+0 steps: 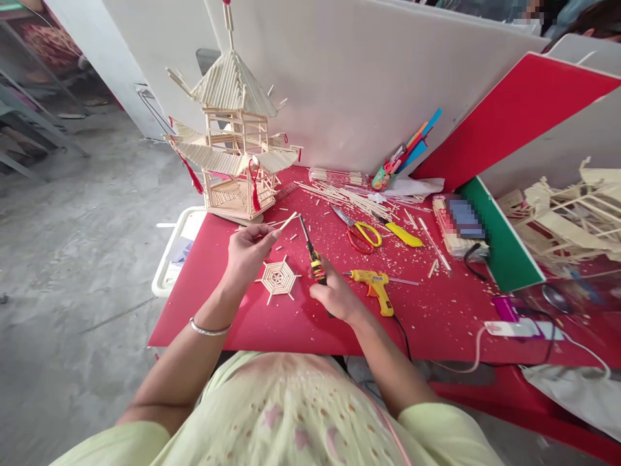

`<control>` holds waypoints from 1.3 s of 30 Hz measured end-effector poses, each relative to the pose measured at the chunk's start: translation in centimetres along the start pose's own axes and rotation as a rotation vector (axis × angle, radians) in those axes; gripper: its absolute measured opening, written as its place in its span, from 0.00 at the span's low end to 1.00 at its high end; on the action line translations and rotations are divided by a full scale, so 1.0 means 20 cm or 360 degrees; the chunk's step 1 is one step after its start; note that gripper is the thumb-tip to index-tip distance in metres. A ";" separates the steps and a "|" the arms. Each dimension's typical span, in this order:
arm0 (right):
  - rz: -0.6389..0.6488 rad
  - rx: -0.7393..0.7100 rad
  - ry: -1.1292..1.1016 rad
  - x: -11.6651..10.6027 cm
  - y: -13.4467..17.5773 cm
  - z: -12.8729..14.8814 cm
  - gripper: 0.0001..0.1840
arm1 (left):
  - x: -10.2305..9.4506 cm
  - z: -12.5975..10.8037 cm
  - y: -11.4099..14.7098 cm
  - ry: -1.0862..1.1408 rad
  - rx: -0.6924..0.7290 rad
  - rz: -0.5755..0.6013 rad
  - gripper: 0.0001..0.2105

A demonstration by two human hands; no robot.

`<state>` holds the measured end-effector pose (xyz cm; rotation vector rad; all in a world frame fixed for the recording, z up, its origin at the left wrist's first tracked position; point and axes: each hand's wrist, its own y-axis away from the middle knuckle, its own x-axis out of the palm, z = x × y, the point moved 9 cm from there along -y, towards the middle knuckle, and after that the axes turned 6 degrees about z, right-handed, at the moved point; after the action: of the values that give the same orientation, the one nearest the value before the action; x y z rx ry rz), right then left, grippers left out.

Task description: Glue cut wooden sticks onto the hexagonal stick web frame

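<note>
Head view: stick (288,222) and tool (315,262), tip near tip!
Left hand (249,251) pinches the stick; right hand (336,294) grips the tool.

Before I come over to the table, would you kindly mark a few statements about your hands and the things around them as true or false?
1. The left hand holds a thin wooden stick. True.
2. The right hand holds the yellow glue gun. False: it holds a narrow-bladed tool; the glue gun lies on the red tabletop.
3. The hexagonal stick web lies on the tabletop. True.
4. Both handle loops of the scissors are red. False: one is red, the other yellow.
5. Red tassels hang from the stick-built pagoda. True.
6. The bracelet is on the right wrist. False: it is on the left.
</note>
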<state>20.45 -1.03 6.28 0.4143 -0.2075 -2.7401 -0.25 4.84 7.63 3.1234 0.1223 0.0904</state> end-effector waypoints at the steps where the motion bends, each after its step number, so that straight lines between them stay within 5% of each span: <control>1: -0.0004 -0.0072 0.0163 0.00 -0.02 0.02 0.17 | 0.00 0.00 0.00 0.0001 -0.0002 -0.0003 0.15; 8: -0.0027 -0.0240 0.0602 0.05 -0.09 0.07 0.22 | 0.05 -0.05 0.01 -0.0187 0.0050 0.0010 0.15; 23: -0.0134 -0.0259 0.0692 0.01 -0.13 -0.03 0.16 | 0.12 -0.15 0.02 -0.0809 0.0447 0.0177 0.10; 31: -0.0091 -0.0437 0.0670 0.01 -0.10 0.00 0.24 | 0.19 -0.12 0.02 -0.0531 0.0096 0.0513 0.15; 39: -0.0058 -0.0534 0.0737 0.02 -0.08 -0.04 0.26 | 0.23 0.10 0.09 0.0229 -0.0684 0.0875 0.23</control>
<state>19.89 0.21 5.07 0.9344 0.3751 -2.5544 4.66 3.37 6.00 2.6269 -0.6625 0.3001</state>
